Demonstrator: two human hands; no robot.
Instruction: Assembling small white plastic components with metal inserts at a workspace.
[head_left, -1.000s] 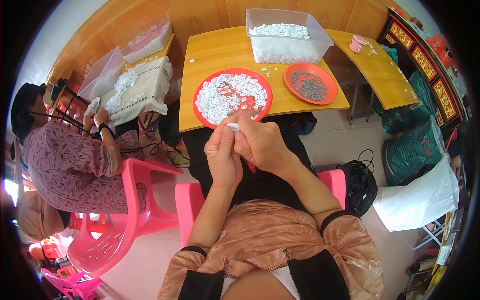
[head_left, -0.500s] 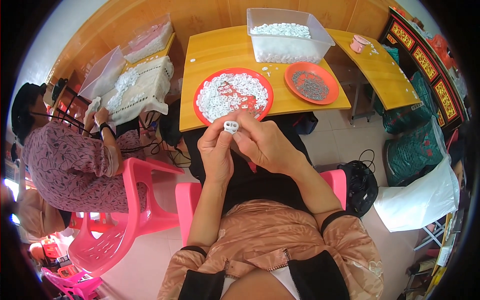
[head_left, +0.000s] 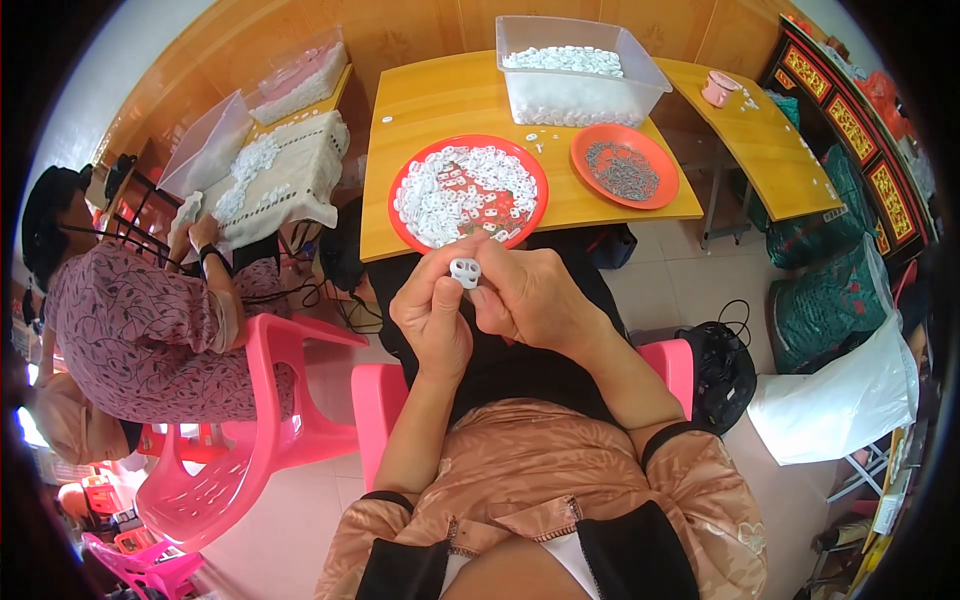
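Observation:
Between the fingers of my left hand point(head_left: 434, 315) and my right hand point(head_left: 528, 298) is a small white plastic piece with several holes point(head_left: 465, 271). Both hands are closed on it, thumbs toward me, in front of the table's near edge. Just beyond them lies a red round tray point(head_left: 543, 205) holding many white plastic pieces like it. To its right, an orange-red plate point(head_left: 662, 180) carries a heap of small grey metal parts point(head_left: 622, 172). My fingers hide part of the piece and the tray's near rim.
A clear plastic bin point(head_left: 590, 100) of white pieces stands at the table's back. At left, a co-worker point(head_left: 150, 330) sits handling white pieces by a cloth-covered table point(head_left: 310, 160). A pink chair point(head_left: 265, 420) stands between us. White and green sacks point(head_left: 835, 390) are at right.
My hands and the white piece have shifted slightly toward me, and the piece has turned a little. Some white pieces in the red tray lie differently, baring more red.

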